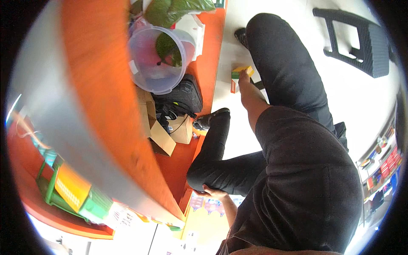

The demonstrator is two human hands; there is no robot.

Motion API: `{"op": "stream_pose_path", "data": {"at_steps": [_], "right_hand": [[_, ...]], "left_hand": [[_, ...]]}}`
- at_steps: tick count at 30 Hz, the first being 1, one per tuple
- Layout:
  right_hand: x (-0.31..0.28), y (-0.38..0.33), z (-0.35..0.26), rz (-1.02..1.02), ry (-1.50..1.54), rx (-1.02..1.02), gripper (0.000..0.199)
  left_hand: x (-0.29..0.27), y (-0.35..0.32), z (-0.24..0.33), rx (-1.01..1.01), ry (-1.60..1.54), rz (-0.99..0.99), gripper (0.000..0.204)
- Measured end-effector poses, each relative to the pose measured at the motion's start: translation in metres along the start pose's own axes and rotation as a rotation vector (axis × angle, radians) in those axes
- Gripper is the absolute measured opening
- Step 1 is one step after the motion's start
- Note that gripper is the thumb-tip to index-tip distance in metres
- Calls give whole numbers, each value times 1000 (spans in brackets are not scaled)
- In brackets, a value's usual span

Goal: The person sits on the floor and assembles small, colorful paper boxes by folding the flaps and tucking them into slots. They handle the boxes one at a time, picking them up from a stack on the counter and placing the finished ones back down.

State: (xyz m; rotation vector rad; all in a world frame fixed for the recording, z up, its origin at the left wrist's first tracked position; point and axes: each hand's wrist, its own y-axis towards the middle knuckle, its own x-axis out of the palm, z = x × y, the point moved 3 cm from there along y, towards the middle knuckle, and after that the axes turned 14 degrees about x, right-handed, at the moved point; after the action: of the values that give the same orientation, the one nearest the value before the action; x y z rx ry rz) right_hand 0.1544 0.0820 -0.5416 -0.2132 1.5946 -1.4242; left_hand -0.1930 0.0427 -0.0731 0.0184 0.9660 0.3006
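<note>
You are reaching your right hand (244, 78) down to twelve o'clock, fingers touching a small yellow-and-green box (239, 73) lying on the white floor (361, 102), while your left hand (212, 193) is resting against your bent knee (199, 174) at six o'clock beside the orange counter (102, 85).

Under the orange shelf (102, 85) I see a clear plastic bucket (155, 59) with a green leaf inside it (more green leaves (170, 10) lie just above). Beside the bucket sits a black bag (180, 95), and below it an open cardboard box (163, 138). A green and yellow toy crate (70, 189) rests on the lower orange ledge. Far off on the white floor (365, 102) stands a black stool (361, 40). Shelves of coloured packets (382, 163) line the right edge.
</note>
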Motion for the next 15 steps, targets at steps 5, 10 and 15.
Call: {"op": "stream_pose_path", "data": {"at_steps": [5,10,15], "right_hand": [[-59,-48,-22,105,-308,-188,58],[-133,-114,-28,174,-565,-242,57],[-190,-127,1,184,-384,-416,60]], "left_hand": [[-2,-21,55,468,532,-43,48],[38,12,88,602,383,-444,26],[141,44,57,413,216,-1067,38]]}}
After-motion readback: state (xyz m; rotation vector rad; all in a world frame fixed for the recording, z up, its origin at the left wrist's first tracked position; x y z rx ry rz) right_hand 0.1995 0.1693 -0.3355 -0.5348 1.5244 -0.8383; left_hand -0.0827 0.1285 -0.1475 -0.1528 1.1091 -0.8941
